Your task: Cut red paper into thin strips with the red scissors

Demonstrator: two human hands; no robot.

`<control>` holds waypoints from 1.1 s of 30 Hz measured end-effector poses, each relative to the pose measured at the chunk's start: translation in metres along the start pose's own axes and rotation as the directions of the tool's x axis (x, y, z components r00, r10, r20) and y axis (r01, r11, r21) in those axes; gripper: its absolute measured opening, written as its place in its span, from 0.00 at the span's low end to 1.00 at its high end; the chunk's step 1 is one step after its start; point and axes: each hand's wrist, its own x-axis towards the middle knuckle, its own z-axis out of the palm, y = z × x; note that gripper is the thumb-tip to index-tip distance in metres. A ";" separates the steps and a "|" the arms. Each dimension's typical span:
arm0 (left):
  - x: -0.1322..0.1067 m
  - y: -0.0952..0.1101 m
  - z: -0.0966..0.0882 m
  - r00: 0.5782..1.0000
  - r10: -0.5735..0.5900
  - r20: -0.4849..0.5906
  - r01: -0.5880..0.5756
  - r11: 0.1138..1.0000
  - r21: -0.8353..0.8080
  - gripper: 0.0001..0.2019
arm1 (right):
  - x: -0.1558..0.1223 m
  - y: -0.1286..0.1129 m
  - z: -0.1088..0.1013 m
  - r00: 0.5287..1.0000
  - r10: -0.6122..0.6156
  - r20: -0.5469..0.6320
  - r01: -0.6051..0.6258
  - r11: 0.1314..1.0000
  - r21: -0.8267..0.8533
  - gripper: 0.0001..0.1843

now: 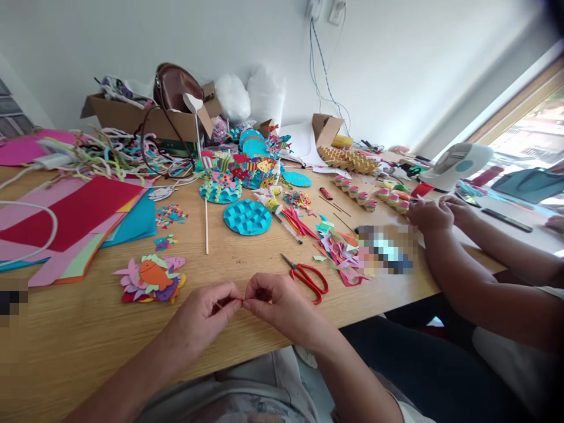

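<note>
Near the table's front edge, my left hand (214, 306) and my right hand (277, 304) meet fingertip to fingertip. Both pinch a thin red strip (240, 300), of which only a sliver shows; it looks like paper, the rest hidden by my fingers. Just beyond my right hand lie red-handled scissors (312, 282), blades pointing away to the left. To the left of my hands sits a pile of fish-shaped paper cutouts (154, 279), an orange one on top. A blue woven paper disc (247, 217) lies further back, near a bundle of red and pink paper strips (300, 222).
Coloured paper sheets (83, 217) cover the left side. Fish-decorated paper crafts (240, 170) and a stuffed cardboard box (136, 120) stand behind. Paper scraps (341, 252) and a pen (288, 230) lie right of centre. At the right, another person's hands (434, 214) work beside folded paper chains (356, 194).
</note>
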 end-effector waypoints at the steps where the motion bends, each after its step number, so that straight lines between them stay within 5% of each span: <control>1: 0.000 0.000 0.000 1.000 0.005 -0.004 -0.005 1.000 -0.002 0.09 | -0.001 0.000 0.000 1.000 0.008 0.002 -0.008 1.000 -0.004 0.03; 6: 0.000 -0.001 -0.001 0.999 -0.019 -0.050 0.016 0.998 -0.063 0.09 | -0.017 0.008 -0.018 0.991 0.056 -0.121 -0.080 0.974 -0.211 0.05; 11: 0.001 -0.003 -0.003 0.991 -0.125 -0.045 0.111 0.966 -0.233 0.08 | -0.031 0.029 -0.042 0.948 0.181 -0.261 -0.313 0.680 -0.664 0.08; 16: 0.001 0.004 -0.002 0.979 -0.192 -0.062 0.157 0.919 -0.361 0.09 | -0.029 0.030 -0.046 0.934 0.283 -0.218 -0.339 0.512 -0.789 0.09; 24: -0.006 -0.004 -0.003 0.983 -0.156 -0.095 0.104 0.905 -0.412 0.11 | -0.028 0.031 -0.040 0.918 0.276 -0.285 -0.390 0.503 -0.771 0.13; 33: -0.001 -0.003 0.003 0.969 -0.184 -0.166 0.093 0.890 -0.447 0.08 | -0.025 0.044 -0.033 0.866 0.299 -0.401 -0.500 0.549 -0.670 0.06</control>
